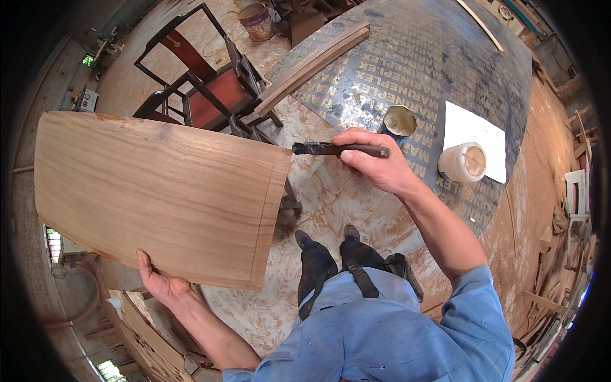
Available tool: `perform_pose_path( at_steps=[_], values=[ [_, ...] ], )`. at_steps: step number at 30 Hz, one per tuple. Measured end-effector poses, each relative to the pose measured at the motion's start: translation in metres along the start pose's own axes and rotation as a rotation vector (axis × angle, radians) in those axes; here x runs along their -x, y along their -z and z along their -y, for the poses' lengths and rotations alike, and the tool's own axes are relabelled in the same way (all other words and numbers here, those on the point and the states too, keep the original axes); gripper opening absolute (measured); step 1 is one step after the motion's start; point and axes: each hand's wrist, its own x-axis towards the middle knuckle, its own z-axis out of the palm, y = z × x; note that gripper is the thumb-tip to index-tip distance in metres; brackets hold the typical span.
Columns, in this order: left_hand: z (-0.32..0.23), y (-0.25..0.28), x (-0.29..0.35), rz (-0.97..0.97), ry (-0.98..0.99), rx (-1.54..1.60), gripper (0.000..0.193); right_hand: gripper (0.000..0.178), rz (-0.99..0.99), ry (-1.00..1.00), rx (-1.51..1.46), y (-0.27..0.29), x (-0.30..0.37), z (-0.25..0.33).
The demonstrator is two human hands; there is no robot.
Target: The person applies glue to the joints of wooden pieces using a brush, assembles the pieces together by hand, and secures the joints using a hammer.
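Observation:
A wide wooden panel (159, 197) with straight grain spans the left half of the view. My left hand (167, 288) grips its near edge, thumb on top and the other fingers hidden beneath. A thin line runs along the panel's right and near edges. In my right hand (382, 167) is a small dark-handled paintbrush (328, 149), held between thumb and fingers. Its black bristles point left, right at the panel's far right corner; whether they touch the wood I cannot tell. Just beyond my right hand stands an open can (400, 121).
A dark printed board table (407, 70) carries a white sheet (493, 137), a jar of brownish content (463, 162) and long wooden strips (312, 67). A dark wooden chair (210, 95) stands behind the panel. A bucket (256, 22) sits farther back on the stained floor.

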Motion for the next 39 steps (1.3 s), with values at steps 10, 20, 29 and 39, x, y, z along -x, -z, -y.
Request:
perform_pose_path(
  at_steps=[10,20,29,39],
  values=[
    [0.002,0.0,-0.007,0.032,0.017,0.003,0.035,0.029,-0.02,-0.029,-0.065,-0.01,0.011,-0.013],
    [0.009,-0.003,-0.012,0.058,0.052,-0.023,0.035,0.028,-0.064,-0.054,-0.242,-0.018,0.013,-0.03],
    [0.017,-0.019,-0.01,0.016,0.043,-0.006,0.034,0.025,-0.177,0.039,-0.418,-0.005,-0.005,-0.023],
    [0.023,-0.015,-0.013,0.115,0.1,-0.002,0.035,0.025,-0.202,0.05,-0.092,0.001,-0.001,-0.009]
  ],
)
